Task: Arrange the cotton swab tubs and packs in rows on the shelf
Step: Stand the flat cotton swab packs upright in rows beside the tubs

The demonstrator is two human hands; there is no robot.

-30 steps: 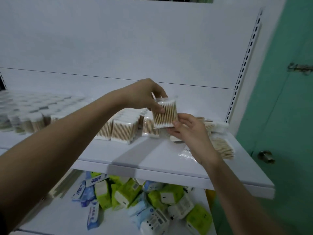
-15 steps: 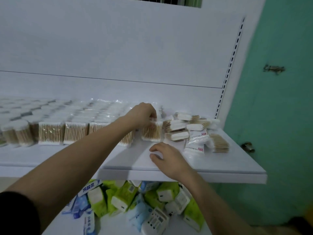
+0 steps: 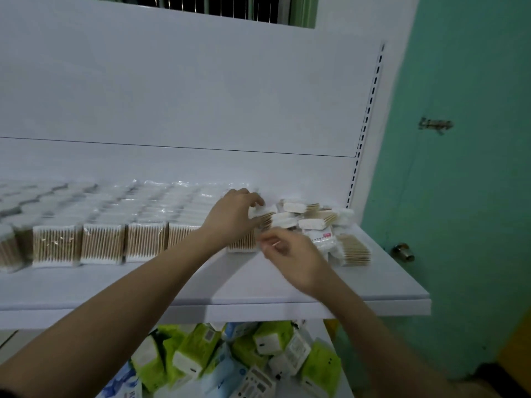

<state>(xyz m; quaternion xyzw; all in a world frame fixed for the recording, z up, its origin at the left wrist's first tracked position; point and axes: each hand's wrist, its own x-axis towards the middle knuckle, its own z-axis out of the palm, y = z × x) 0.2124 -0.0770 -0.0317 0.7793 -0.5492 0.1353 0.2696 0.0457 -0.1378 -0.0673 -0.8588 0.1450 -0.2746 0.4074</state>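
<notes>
While my left hand (image 3: pixel 233 218) curls its fingers over the top edge of a cotton swab pack (image 3: pixel 263 215), that pack sits at the right end of the front row, tilted against the standing pack (image 3: pixel 242 244) below it. My right hand (image 3: pixel 290 255) hovers just at 5 o'clock from the left, blurred by motion; fingers appear loosely bent, and I cannot tell whether they hold anything.

Contents:
- Front row (image 3: pixel 100 244), running toward 9 o'clock: clear packs standing upright, each filled with wooden-stemmed swabs, white tips at top and bottom.
- Further rows behind, toward 12 o'clock, in glossy wrap.
- Round tubs (image 3: pixel 11 242) at the far 9 o'clock end, also holding swabs.
- Loose pile of packs (image 3: pixel 321 222) at 3 o'clock from my hands, lying flat and overlapping, unsorted.

Surface: a white shelf (image 3: pixel 373 285) against a white back panel, with a slotted upright (image 3: pixel 366 124) at its right edge. Below, at 6 o'clock, a lower shelf carries green and blue tissue packs (image 3: pixel 201 354) in a heap. At 3 o'clock, a green door (image 3: pixel 465 196) with a round knob (image 3: pixel 403 251).
</notes>
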